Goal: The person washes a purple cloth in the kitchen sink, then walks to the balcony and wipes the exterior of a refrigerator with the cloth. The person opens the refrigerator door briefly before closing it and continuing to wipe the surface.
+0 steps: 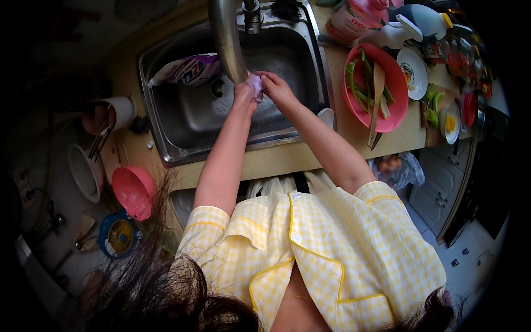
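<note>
Sink [202, 123]: lettered bag [191, 70]; hands [244, 95] [280, 92] hold lilac cloth [256, 84], probably.

A small, crumpled lilac item [255, 85] is held bunched between the fingers [269, 77] over the sink [194, 113], at twelve o'clock of the view; its material cannot be determined.

My head cam, L one of the pair, looks down w/ a wide fisheye. My shirt [359, 243] is v. close, filling the lower mid; L hand [244, 96] & R hand [279, 92] sit farther off, approx. upper ctr., over the sink [185, 113]. Pic's upright; straight edges bend nr. the rim, corners go blk.
</note>
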